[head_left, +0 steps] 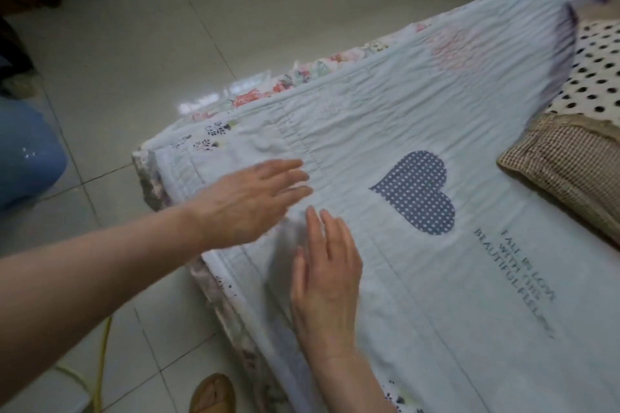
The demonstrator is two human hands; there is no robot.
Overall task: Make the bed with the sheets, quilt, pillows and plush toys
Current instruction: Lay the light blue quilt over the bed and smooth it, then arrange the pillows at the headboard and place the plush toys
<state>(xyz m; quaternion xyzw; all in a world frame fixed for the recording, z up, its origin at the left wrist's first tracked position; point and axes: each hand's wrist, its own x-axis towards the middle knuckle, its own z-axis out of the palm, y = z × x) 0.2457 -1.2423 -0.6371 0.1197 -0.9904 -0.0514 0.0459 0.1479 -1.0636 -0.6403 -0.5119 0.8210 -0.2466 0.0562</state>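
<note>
Open quilt [419,117] ahead; pillow [567,171] perhaps blocks right.

text: dark printed capitals, three lines, lying sideways in the head view | on: pale quilt [419,111], just beside its dotted heart [416,193] | line 1: "FALL IN LOVE", blurred | line 2: "WITH THIS" | line 3: "BEAUTIFUL FEELING", last letters smeared and unsure
</note>
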